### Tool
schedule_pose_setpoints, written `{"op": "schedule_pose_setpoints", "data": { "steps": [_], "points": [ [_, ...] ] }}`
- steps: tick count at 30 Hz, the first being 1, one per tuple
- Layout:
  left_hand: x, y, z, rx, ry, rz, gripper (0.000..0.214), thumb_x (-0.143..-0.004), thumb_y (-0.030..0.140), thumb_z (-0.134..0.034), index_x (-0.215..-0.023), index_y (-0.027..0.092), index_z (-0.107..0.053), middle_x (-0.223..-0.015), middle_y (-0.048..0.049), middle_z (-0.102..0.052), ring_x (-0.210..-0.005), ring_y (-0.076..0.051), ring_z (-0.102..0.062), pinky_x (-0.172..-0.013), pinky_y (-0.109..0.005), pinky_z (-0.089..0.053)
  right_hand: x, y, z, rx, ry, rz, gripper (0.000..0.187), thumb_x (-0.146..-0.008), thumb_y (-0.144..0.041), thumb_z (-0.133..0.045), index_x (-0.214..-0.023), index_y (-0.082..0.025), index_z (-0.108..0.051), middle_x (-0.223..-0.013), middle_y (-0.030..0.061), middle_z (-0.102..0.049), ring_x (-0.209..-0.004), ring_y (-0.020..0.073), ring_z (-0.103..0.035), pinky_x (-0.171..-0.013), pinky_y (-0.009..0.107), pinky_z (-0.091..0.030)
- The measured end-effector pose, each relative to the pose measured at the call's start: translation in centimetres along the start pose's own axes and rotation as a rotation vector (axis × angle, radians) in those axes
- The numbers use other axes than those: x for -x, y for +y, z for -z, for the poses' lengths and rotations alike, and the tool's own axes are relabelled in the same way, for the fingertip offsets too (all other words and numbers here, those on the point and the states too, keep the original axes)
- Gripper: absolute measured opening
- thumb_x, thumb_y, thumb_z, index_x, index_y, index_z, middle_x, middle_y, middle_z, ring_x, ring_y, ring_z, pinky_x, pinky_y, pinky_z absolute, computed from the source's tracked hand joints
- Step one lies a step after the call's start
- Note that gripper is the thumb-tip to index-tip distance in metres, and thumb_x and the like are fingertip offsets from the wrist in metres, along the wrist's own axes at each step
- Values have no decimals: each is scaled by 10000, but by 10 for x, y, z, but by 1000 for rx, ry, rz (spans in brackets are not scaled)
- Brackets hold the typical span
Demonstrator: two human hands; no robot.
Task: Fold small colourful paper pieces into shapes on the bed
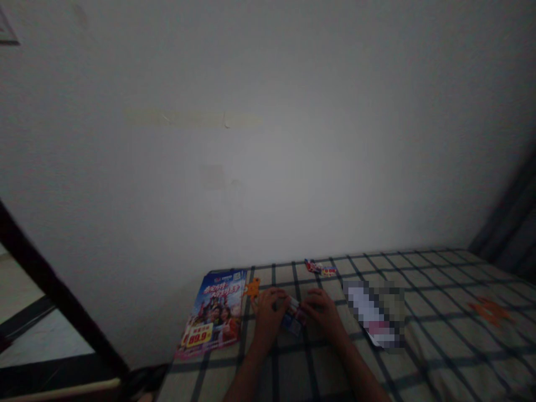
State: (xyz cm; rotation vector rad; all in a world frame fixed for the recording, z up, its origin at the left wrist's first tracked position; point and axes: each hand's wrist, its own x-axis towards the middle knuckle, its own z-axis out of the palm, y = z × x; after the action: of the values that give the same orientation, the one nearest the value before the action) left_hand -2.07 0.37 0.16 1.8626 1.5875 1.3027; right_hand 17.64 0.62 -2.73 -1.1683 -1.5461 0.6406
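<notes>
A small folded paper flyer [293, 325], printed in blue and red, is between my two hands just above the checked cloth. My left hand [270, 312] has its thumb and curled fingers on the flyer's left edge. From the other side, my right hand [321, 315] pinches the right edge. My fingers hide part of the flyer, so its exact folds cannot be made out. Left of my left hand lies a stack of colourful flyers [215, 312] with a large "89.9" on the top one. Beyond my hands rests another folded piece of flyer [321, 269].
The checked cloth [435, 290] covers the surface up to the grey wall [293, 167]. Right of my hands lies a pixelated pale object [371, 315]. Orange printed figures mark the cloth. A dark slanted bar [62, 290] stands at the left, a dark curtain [511, 212] at the right.
</notes>
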Motion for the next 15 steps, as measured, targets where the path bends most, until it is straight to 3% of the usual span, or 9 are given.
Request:
{"op": "schedule_pose_setpoints", "data": {
  "steps": [12, 15],
  "points": [
    [0, -4, -8, -50, 41, 57, 104, -778, 326, -680, -826, 275, -757, -1150, -52, -686, -1159, -311, -585, -1135, -683, -154, 2, -4, -2, 8, -7, 2, 302, -759, -571, -716, -767, -279, -790, -997, 88, -699, -1110, 286, -593, -991, 440, -453],
    [-1, -6, -7, -64, 40, 43, 108, -767, 356, -704, -818, 285, -769, -1155, -51, -685, -1161, -320, -581, -1127, -654, -214, 2, -3, -1, 7, -34, -4, 291, -766, -560, -712, -787, -281, -792, -1010, 88, -698, -1113, 287, -588, -981, 440, -457]
  ]
}}
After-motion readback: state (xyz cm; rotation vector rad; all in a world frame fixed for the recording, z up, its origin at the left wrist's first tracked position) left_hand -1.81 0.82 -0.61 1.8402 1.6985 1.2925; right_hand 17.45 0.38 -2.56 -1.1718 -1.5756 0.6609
